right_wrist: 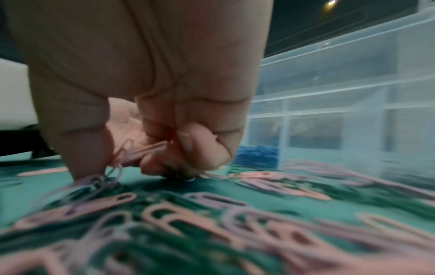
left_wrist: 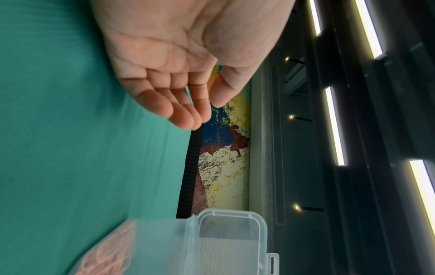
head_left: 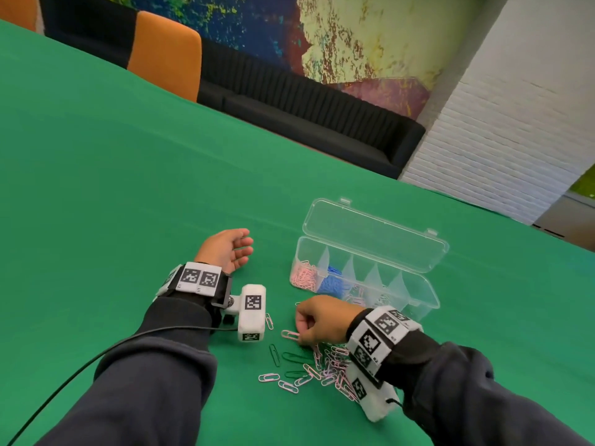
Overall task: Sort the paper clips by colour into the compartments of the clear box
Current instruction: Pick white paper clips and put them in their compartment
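The clear box (head_left: 415,286) stands open on the green table, lid (head_left: 373,233) tilted back. Its leftmost compartment holds pink clips (head_left: 304,276), the one beside it blue clips (head_left: 333,283). A loose pile of pink, lilac and dark green paper clips (head_left: 325,368) lies in front of the box. My right hand (head_left: 317,321) hovers low over the pile's left edge, fingers curled around several pink clips (right_wrist: 141,150), its fingertips (right_wrist: 92,167) touching more clips on the cloth. My left hand (head_left: 228,247) rests palm up on the table left of the box, fingers relaxed (left_wrist: 181,104) and holding nothing.
The green cloth (head_left: 128,175) covers the whole table. A black cable (head_left: 96,358) runs from my left wrist camera toward the near edge. Orange chairs (head_left: 167,56) and a black sofa (head_left: 322,123) stand beyond the far edge, with a white brick column (head_left: 502,123) at right.
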The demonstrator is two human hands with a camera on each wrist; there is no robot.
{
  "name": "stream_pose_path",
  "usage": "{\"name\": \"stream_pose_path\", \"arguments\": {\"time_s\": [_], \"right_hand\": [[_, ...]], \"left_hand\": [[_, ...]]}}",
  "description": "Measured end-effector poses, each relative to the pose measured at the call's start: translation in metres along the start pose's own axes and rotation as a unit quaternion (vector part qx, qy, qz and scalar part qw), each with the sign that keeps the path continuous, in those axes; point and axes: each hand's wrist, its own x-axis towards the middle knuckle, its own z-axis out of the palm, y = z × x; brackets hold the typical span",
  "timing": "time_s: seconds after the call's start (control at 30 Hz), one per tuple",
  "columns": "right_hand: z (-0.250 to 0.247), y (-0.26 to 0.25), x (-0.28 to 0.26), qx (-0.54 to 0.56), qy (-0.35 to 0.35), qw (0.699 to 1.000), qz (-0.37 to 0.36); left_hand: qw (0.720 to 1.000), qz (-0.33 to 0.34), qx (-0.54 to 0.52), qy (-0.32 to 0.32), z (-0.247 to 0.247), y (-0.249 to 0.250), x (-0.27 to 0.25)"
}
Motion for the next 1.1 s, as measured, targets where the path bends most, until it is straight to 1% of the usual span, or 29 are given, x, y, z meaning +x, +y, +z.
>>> {"name": "stream_pose_path", "arguments": {"time_s": [0.07,0.1,0.13,0.17,0.2,0.27,0.4,0.5,0.57,0.6,0.63,0.67,0.77,0.83,0.9,0.97,1.1], "right_hand": [[-0.003,0.017,-0.012,0.091,0.021,0.995,0.024],[-0.003,0.026,-0.018,0.152,0.037,0.987,0.033],[-0.003,0.034,-0.024,0.22,0.058,0.973,0.038],[-0.002,0.043,-0.029,0.29,0.086,0.952,0.039],[-0.001,0.05,-0.033,0.357,0.115,0.926,0.04],[0.002,0.058,-0.04,0.481,0.152,0.863,0.033],[0.008,0.064,-0.047,0.669,0.161,0.724,0.045],[0.014,0.063,-0.05,0.767,0.163,0.618,0.057],[0.017,0.061,-0.052,0.818,0.151,0.551,0.061],[0.017,0.059,-0.053,0.839,0.142,0.523,0.056],[0.019,0.058,-0.053,0.853,0.135,0.501,0.05],[0.019,0.057,-0.054,0.863,0.13,0.486,0.047],[0.017,0.052,-0.053,0.874,0.124,0.468,0.043],[0.009,0.045,-0.048,0.871,0.123,0.474,0.037],[-0.009,0.035,-0.038,0.857,0.133,0.496,0.032],[-0.033,0.023,-0.024,0.837,0.166,0.52,0.028],[-0.066,0.008,-0.003,0.8,0.231,0.553,0.039]], "left_hand": [[1.0,-0.001,0.004,-0.003,0.003,-0.002,0.0],[1.0,-0.003,0.008,-0.006,0.004,-0.004,-0.001],[1.0,-0.004,0.013,-0.009,0.007,-0.005,-0.001],[1.0,-0.006,0.019,-0.016,0.01,-0.008,-0.002],[0.999,-0.007,0.026,-0.025,0.013,-0.011,-0.004],[0.998,-0.009,0.047,-0.045,0.021,-0.017,-0.007],[0.994,-0.009,0.076,-0.074,0.029,-0.028,-0.012],[0.995,-0.017,0.062,-0.071,0.03,-0.03,-0.012],[0.997,-0.027,0.037,-0.062,0.028,-0.029,-0.011],[0.997,-0.032,0.028,-0.058,0.028,-0.03,-0.01],[0.997,-0.037,0.022,-0.057,0.027,-0.03,-0.011],[0.997,-0.039,0.02,-0.056,0.027,-0.03,-0.011],[0.997,-0.039,0.02,-0.058,0.027,-0.029,-0.012],[0.998,-0.037,0.017,-0.058,0.027,-0.029,-0.013],[0.998,-0.042,0.004,-0.055,0.026,-0.028,-0.012],[0.998,-0.048,-0.007,-0.051,0.025,-0.026,-0.011],[0.998,-0.044,-0.008,-0.042,0.023,-0.024,-0.01]]}}
